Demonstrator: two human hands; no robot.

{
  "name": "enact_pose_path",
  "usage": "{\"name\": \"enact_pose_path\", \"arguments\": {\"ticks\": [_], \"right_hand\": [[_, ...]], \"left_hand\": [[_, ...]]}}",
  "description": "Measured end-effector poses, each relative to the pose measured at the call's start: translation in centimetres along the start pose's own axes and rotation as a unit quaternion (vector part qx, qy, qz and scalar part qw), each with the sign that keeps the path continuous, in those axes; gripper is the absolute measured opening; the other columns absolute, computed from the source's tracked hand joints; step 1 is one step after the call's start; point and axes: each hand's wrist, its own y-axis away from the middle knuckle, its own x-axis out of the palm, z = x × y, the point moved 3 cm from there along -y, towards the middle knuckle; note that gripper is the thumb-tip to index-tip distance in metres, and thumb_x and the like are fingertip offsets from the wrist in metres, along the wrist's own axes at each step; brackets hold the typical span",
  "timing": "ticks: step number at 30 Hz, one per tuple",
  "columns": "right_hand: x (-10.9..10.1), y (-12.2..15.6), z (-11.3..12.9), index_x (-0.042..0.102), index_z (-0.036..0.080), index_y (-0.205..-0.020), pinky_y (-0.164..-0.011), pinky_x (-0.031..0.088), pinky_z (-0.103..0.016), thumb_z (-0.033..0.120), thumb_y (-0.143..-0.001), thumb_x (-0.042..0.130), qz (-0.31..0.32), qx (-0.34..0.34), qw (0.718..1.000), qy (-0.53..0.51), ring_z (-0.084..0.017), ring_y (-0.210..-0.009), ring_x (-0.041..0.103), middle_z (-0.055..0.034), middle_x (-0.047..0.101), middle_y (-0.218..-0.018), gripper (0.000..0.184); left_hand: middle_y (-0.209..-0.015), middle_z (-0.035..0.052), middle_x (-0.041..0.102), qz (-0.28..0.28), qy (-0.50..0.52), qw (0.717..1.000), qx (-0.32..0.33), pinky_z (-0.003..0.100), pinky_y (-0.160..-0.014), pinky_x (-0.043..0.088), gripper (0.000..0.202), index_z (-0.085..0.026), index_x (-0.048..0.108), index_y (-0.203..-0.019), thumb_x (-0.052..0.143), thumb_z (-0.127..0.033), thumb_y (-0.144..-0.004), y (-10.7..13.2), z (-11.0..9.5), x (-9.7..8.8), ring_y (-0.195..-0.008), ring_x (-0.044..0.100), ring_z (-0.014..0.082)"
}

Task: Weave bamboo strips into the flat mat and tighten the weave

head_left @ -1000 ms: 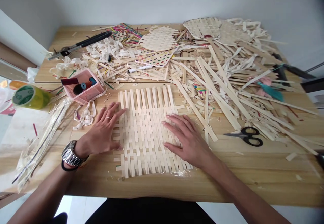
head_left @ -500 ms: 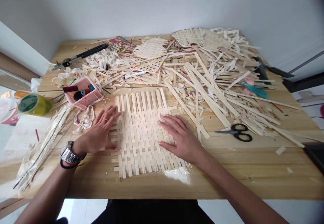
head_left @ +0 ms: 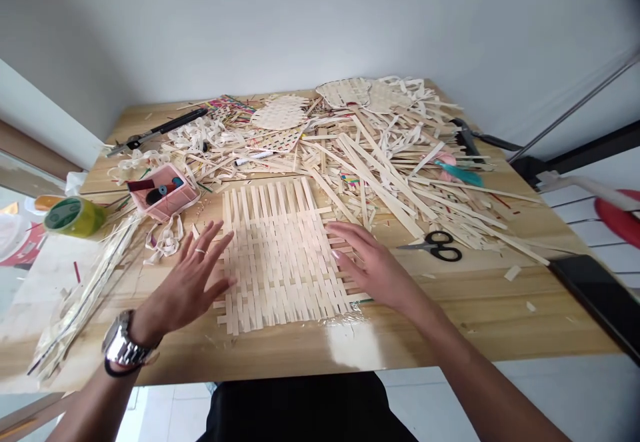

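Note:
In the head view, a pale woven mat of flat strips lies on the wooden table in front of me. Loose strip ends stick out along its far edge and sides. By the mat's left edge is my left hand, fingers spread, with a ring and a wrist watch. My right hand is at the right edge, its fingers stretched out and slightly curved, covering some strip ends. Neither hand holds anything; whether the fingertips touch the mat I cannot tell. Clear film shows under the near right corner.
Black-handled scissors lie right of my right hand. Loose strips and woven pieces heap along the back. At left stand a pink basket and a yellow-green tape roll. A black flat object lies at the right edge.
My right hand has slid off the mat's surface to its right edge. The left hand has drawn slightly back with fingers spread. The camera view has shifted to the right.

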Motion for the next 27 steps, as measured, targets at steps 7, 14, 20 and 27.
{"name": "enact_pose_path", "arguments": {"ticks": [7, 14, 20, 27], "right_hand": [[-0.4, 3.2, -0.9, 0.066, 0.033, -0.142, -0.12, 0.053, -0.053, 0.031, -0.11, 0.054, -0.024, 0.036, 0.998, -0.048, -0.026, -0.142, 0.063, -0.0074, 0.069, -0.149, 0.035], [1.6, 4.1, 0.1, 0.068, 0.03, -0.138, -0.118, 0.053, -0.051, 0.031, -0.109, 0.056, -0.098, 0.038, 0.992, -0.068, -0.027, -0.139, 0.065, -0.0099, 0.07, -0.144, 0.031], [2.5, 5.3, 0.4, 0.065, 0.029, -0.139, -0.117, 0.053, -0.051, 0.028, -0.109, 0.054, -0.145, 0.029, 0.988, -0.033, -0.028, -0.136, 0.064, -0.0106, 0.069, -0.142, 0.033], [3.3, 5.2, 0.0, 0.066, 0.026, -0.135, -0.116, 0.054, -0.054, 0.027, -0.106, 0.053, -0.151, 0.003, 0.988, -0.022, -0.03, -0.134, 0.065, -0.0126, 0.07, -0.138, 0.031]], "left_hand": [[-0.184, 0.0132, 0.023, -0.036, -0.006, 0.999, -0.004, 0.064, -0.139, 0.021, 0.08, -0.028, 0.012, -0.179, 0.054, -0.043, -0.112, 2.2, -5.4, 4.5, -0.171, 0.022, 0.035], [-0.184, 0.0162, 0.021, -0.061, -0.042, 0.997, -0.016, 0.063, -0.138, 0.023, 0.075, -0.024, 0.011, -0.178, 0.042, -0.051, -0.116, 1.2, -5.9, 6.3, -0.172, 0.018, 0.0327], [-0.185, 0.013, 0.02, -0.085, -0.05, 0.995, -0.006, 0.058, -0.14, 0.018, 0.071, -0.026, 0.015, -0.178, 0.041, -0.049, -0.116, 1.1, -5.5, 7.0, -0.172, 0.019, 0.0304], [-0.183, 0.0128, 0.024, -0.084, -0.067, 0.994, -0.018, 0.057, -0.14, 0.019, 0.067, -0.022, 0.029, -0.175, 0.037, -0.052, -0.116, 1.1, -5.0, 7.4, -0.172, 0.021, 0.0302]]}}
